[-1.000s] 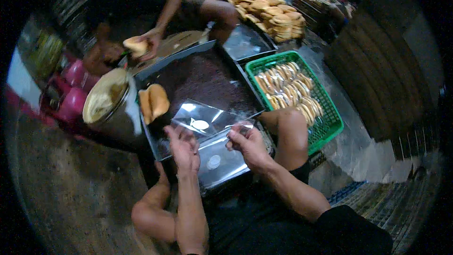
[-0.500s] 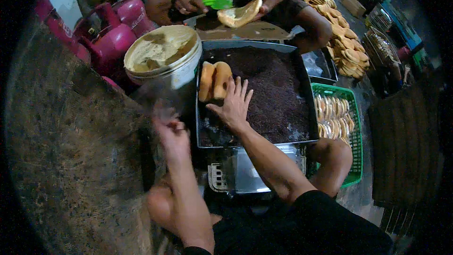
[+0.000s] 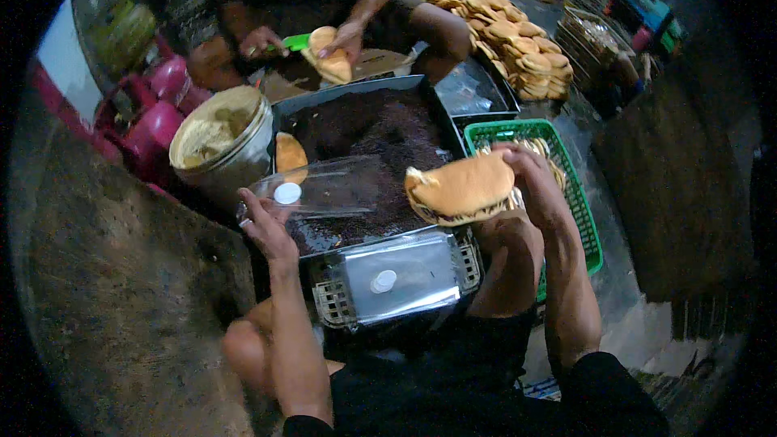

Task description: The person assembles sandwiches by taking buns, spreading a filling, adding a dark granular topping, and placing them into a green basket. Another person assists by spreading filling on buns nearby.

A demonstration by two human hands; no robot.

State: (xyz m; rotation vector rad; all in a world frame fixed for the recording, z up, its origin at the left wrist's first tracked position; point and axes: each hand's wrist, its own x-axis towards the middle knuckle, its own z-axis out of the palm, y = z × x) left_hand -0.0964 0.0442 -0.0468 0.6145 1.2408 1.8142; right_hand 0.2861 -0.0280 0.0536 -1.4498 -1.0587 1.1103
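Far left, pink cylinders (image 3: pixel 155 131) stand behind a bucket (image 3: pixel 257 136) of pale cream. Left of center, the left hand (image 3: pixel 265 222) pinches a clear bag (image 3: pixel 344 182) at its left end; the bag extends rightward over a tray (image 3: pixel 364 94) of dark crumbs (image 3: pixel 368 133), partly covering a loaf (image 3: pixel 288 154). At upper center, a co-worker holds bread (image 3: pixel 328 65) and a green tool (image 3: pixel 296 42). Lower center, more bags (image 3: pixel 417 269) lie on a crate (image 3: pixel 333 301). Right of center, the right hand (image 3: pixel 530 168) grips a crumb-edged bun (image 3: pixel 461 186) by its right end, above the tray's right corner. Upper right, breads (image 3: pixel 526 40) form a pile; below, a green basket (image 3: pixel 596 247) contains packed buns (image 3: pixel 544 150).
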